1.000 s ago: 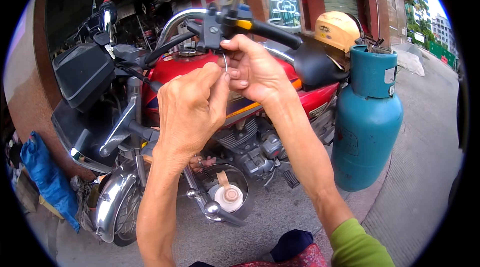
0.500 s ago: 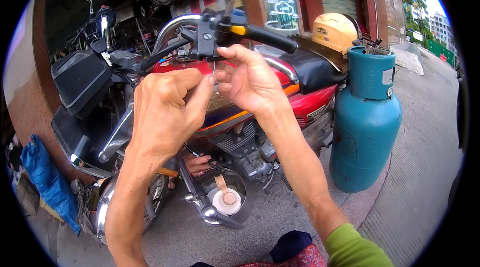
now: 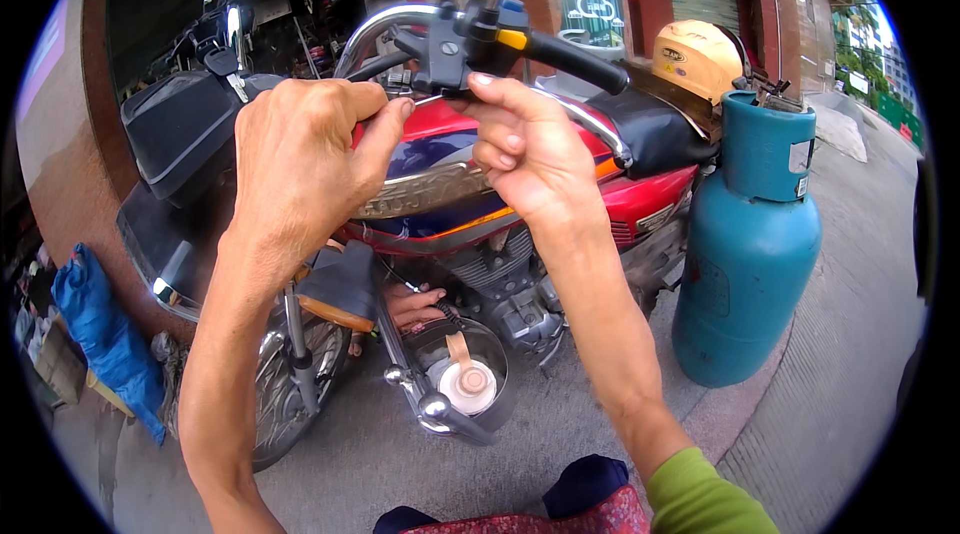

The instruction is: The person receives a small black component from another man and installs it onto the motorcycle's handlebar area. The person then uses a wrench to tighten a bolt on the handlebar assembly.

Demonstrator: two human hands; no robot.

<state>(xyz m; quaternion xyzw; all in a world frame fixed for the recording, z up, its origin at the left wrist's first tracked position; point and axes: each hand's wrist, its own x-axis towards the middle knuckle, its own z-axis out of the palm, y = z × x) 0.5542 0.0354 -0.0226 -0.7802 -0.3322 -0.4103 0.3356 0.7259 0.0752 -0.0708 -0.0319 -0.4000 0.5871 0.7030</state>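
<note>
I have both hands up at the switch box (image 3: 450,52) on the handlebar (image 3: 575,62). My left hand (image 3: 300,149) is just below the box and to its left, thumb and forefinger together; I judge that pinch to be clamped on a thin cable leading to the box, though the strand is too fine for me to follow. My right hand (image 3: 540,149) is below the box and to its right, the thumb set against the box's lower edge and the other fingers curled beneath. Whether that grip has closed on any small part, I cannot tell.

I take the right thumb to be a brace, so the box does not turn while the left fingertips work at something slender; a fingertip pinch suits that better than a fist. Having both hands under the box probably gives me access to its underside.

So the box lies above both grips: touching my right thumb, and a little apart from my left fingertips. Well below it, another person's hand (image 3: 415,307) is near the bowl (image 3: 500,342), apart from mine. The tank (image 3: 430,169) is behind and below the box, the gas cylinder (image 3: 745,279) well to its right.
</note>
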